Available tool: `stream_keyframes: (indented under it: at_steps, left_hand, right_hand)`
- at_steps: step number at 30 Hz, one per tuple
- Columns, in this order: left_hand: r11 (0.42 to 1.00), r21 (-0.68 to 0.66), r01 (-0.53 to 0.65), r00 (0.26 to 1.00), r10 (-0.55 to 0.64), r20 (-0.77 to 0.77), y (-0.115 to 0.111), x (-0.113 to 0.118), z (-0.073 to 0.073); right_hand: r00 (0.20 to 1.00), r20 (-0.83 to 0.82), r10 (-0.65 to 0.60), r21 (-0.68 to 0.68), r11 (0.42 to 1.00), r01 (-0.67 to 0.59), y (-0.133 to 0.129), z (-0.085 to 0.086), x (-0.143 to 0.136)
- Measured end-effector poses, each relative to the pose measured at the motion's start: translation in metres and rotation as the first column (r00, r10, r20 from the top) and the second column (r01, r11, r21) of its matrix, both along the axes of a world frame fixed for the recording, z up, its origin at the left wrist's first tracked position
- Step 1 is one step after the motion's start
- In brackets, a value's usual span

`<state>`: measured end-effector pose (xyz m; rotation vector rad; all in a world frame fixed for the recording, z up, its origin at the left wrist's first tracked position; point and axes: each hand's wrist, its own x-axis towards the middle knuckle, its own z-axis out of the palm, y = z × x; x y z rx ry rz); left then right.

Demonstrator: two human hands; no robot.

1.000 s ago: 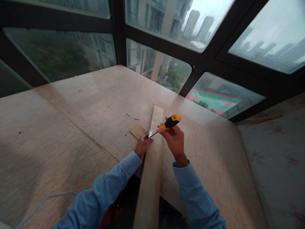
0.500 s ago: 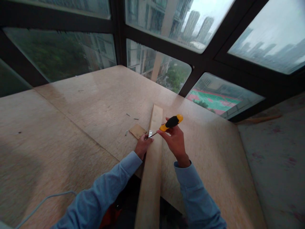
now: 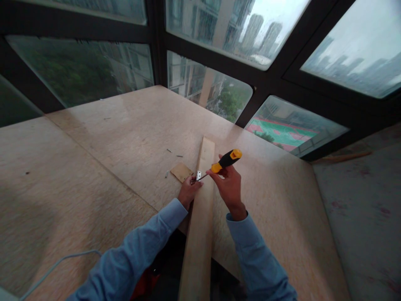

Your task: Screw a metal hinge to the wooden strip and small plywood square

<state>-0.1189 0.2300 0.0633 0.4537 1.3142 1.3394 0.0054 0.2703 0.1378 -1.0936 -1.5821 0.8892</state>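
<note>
A yellow and black screwdriver (image 3: 229,159) is in my right hand (image 3: 231,189), its handle slanting up to the right. Its thin shaft points down-left to the fingers of my left hand (image 3: 188,191). Those fingers are closed around the lower end of a small metal hinge (image 3: 199,174) at the left edge of a long wooden plank (image 3: 200,225). They hide the screwdriver's tip and whatever lies under it. Just left of the hinge, a small thin wooden piece (image 3: 181,172) rests beside the plank.
Several small screws, one of them a loose screw (image 3: 169,150), lie on the wood-grained tabletop (image 3: 125,125) left of the plank. The plank overhangs the near table edge. A pale cable (image 3: 59,262) runs at lower left. Windows border the far side, a patterned wall (image 3: 369,209) the right.
The screwdriver's handle has turned slightly in my right hand. My left hand keeps its place at the hinge, and the view has shifted a little.
</note>
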Motion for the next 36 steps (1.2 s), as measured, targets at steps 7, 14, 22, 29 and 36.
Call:
stream_keyframes:
  at_steps: [7, 14, 22, 29, 36]
  left_hand:
    - [1.0, 0.004, -0.004, 0.998, 0.004, 0.058, 0.002, 0.0, 0.001]
    - [1.0, 0.021, 0.005, 0.998, -0.006, 0.069, 0.0, 0.0, 0.004]
    - [0.999, -0.032, -0.006, 1.0, 0.007, 0.021, 0.0, 0.001, 0.01]
    - [1.0, -0.023, 0.002, 1.0, -0.002, 0.003, 0.001, -0.001, 0.006]
    - [1.0, -0.024, 0.013, 1.0, -0.013, 0.004, 0.001, -0.001, 0.003]
  right_hand:
    - [0.963, -0.195, 0.187, -0.055, 0.978, -0.201, -0.002, -0.005, -0.008]
    - [0.936, -0.16, 0.313, 0.038, 0.949, -0.311, -0.002, -0.009, -0.011]
    - [0.997, 0.038, -0.074, 0.108, 0.992, 0.069, -0.006, 0.004, -0.002]
    - [0.966, -0.199, 0.165, 0.019, 0.986, -0.165, -0.008, 0.01, -0.004]
    - [0.986, -0.149, -0.077, -0.017, 0.997, 0.075, -0.007, 0.011, -0.002]
